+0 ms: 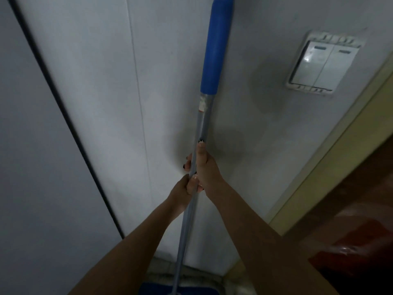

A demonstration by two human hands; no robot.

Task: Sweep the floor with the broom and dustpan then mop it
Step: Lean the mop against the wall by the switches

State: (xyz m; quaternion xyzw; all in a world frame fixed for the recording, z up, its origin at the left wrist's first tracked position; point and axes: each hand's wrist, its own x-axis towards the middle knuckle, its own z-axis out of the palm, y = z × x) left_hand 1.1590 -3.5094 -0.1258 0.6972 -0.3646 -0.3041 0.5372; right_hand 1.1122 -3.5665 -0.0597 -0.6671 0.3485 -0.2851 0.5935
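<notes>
A mop stands almost upright against the white wall. Its grey metal pole (203,122) has a blue grip sleeve (215,43) at the top. The blue mop head (153,289) rests on the floor at the bottom edge of the view. My right hand (205,169) is wrapped around the pole with the thumb pointing up along it. My left hand (185,191) grips the same pole just below, touching the right hand. No broom or dustpan is in view.
A white double light switch (323,62) sits on the wall at the right. A cream door frame (331,150) runs diagonally beside it, with a dark wooden door (361,209) beyond. A black cable (63,116) runs down the wall at the left.
</notes>
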